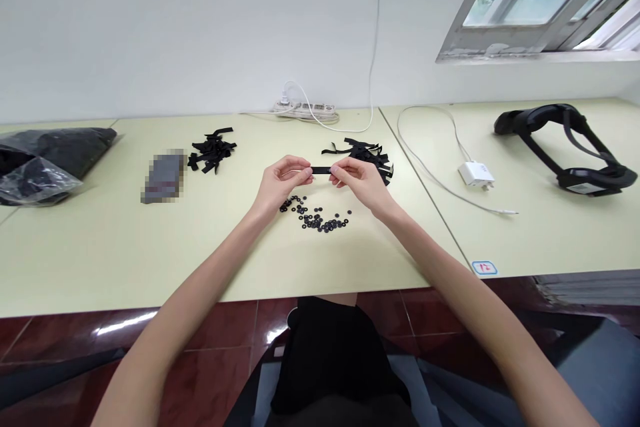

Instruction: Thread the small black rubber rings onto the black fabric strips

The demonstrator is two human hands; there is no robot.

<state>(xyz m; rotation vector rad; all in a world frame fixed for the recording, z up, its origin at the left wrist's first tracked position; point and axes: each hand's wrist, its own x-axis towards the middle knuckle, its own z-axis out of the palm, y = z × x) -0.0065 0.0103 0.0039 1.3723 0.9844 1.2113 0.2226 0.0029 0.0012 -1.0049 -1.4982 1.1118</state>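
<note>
A short black fabric strip (321, 171) is stretched level between my two hands, above the table. My left hand (285, 180) pinches its left end, and my right hand (357, 180) pinches the right end. Whether a small part sits under my right fingertips I cannot make out. Below my hands, many small black rings (325, 221) lie scattered on the table. A loose pile of black strips (357, 150) spreads behind my right hand, partly hidden by it. Another pile of black strips (214, 149) lies to the left, apart from my left hand.
Left on the table (150, 260) are a blurred-out grey object (165, 177) and a dark plastic bag (55, 157). A power strip (305, 110) lies against the wall. To the right are a white charger (476, 175) with its cable and a black headset (565, 147).
</note>
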